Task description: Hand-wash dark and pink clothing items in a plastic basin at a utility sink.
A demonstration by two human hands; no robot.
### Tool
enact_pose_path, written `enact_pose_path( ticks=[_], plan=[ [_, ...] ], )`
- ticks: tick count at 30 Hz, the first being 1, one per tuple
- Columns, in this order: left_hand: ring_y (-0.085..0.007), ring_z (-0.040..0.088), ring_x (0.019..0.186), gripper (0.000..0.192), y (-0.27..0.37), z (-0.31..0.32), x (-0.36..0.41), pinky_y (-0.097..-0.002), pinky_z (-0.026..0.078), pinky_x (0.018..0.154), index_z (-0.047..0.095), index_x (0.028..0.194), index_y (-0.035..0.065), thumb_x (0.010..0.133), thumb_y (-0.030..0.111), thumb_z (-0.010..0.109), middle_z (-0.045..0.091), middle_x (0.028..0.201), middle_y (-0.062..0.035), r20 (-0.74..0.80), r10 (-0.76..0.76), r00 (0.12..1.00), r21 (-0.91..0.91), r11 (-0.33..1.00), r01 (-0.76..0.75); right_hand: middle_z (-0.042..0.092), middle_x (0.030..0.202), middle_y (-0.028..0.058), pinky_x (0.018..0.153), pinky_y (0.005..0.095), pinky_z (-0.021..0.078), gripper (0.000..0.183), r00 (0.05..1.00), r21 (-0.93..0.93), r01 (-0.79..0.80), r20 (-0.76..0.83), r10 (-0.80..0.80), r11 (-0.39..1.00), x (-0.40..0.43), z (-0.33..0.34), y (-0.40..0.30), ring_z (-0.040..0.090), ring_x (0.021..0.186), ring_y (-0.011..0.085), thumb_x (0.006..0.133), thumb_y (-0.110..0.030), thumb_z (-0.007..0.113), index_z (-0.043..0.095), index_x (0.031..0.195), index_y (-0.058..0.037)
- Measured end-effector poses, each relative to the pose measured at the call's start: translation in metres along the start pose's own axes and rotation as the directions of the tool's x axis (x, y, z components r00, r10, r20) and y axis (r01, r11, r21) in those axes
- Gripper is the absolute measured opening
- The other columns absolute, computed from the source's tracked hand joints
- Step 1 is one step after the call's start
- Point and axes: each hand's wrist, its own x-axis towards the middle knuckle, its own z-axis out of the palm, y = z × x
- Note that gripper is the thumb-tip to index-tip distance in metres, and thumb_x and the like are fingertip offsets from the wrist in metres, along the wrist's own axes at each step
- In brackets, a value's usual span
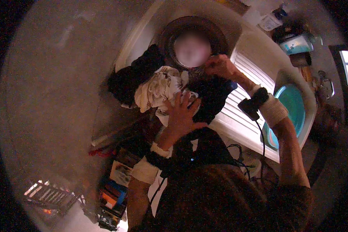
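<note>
My left hand [182, 114] lies with spread fingers on a crumpled cream-white cloth [161, 87]. My right hand [220, 67] is at the lower right edge of a round dark basin [165, 39], its fingers curled; what they may hold is hidden in shadow. Inside the basin is a pale, blurred round area [192, 49]. Dark cloth [210, 95] hangs between my two hands, below the basin. Another dark cloth [127, 81] lies left of the cream-white one. Both wrists wear pale bands with black devices strapped on.
The basin stands in a pale laundry sink [139, 37] with a white ribbed washboard section [243, 98] at its right. Farther right is a turquoise plastic basin [293, 107]. Bottles [297, 45] stand behind the sink. A cable [262, 142] hangs from my right wrist.
</note>
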Motion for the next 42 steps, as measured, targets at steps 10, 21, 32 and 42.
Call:
enact_pose_path(
  ticks=[10, 21, 32, 42],
  plan=[
    [-0.0451, 0.023, 0.125, 0.086, 0.002, -0.018, 0.012, -0.0745, 0.009, 0.089, 0.041, 0.130, 0.0223, 0.062, 0.073, 0.055, 0.029, 0.138, -0.0171, 0.063, 0.038, 0.997, 0.030, 0.999, -0.040, 0.050, 0.108, 0.0085, 0.088, 0.0324, 0.0405, 0.021, 0.885, -0.066, 0.320, -0.334, -0.323, 0.945, -0.124, -0.122, -0.084, 0.050, 0.100, 0.0198, 0.078, -0.005, 0.058, 0.057, 0.099, -0.0065],
    [-0.0437, 0.025, 0.125, 0.088, 0.012, -0.015, 0.002, -0.0743, 0.007, 0.089, 0.041, 0.130, 0.0199, 0.061, 0.075, 0.053, 0.030, 0.138, -0.0184, 0.143, -0.033, 0.989, 0.050, 0.998, 0.026, 0.055, 0.107, 0.0078, 0.085, 0.0275, 0.0428, 0.028, 0.423, 0.393, 0.153, -0.855, 0.299, 0.907, -0.336, -0.247, -0.113, 0.054, 0.096, 0.0164, 0.088, -0.021, 0.050, 0.051, 0.112, -0.0064],
    [-0.0421, 0.025, 0.125, 0.086, -0.003, -0.018, -0.013, -0.0743, 0.012, 0.087, 0.045, 0.126, 0.0193, 0.059, 0.073, 0.058, 0.031, 0.136, -0.0156, -0.016, 0.026, 1.000, -0.010, 1.000, -0.026, 0.062, 0.087, 0.0045, 0.067, 0.0273, 0.0492, 0.028, 0.329, 0.315, -0.037, -0.892, 0.309, 0.948, -0.375, -0.237, -0.097, 0.059, 0.077, 0.0124, 0.085, -0.018, 0.056, 0.054, 0.108, -0.0018],
    [-0.0434, 0.029, 0.120, 0.085, 0.011, -0.024, -0.006, -0.0726, 0.017, 0.087, 0.044, 0.126, 0.0190, 0.061, 0.072, 0.057, 0.034, 0.132, -0.0155, -0.063, 0.092, 0.994, 0.097, 0.992, -0.085, 0.059, 0.068, 0.0048, 0.048, 0.0240, 0.0434, 0.030, 0.214, 0.488, -0.400, -0.773, 0.597, 0.775, -0.373, -0.204, -0.050, 0.054, 0.054, 0.0112, 0.080, -0.016, 0.063, 0.057, 0.106, -0.0032]
  ],
)
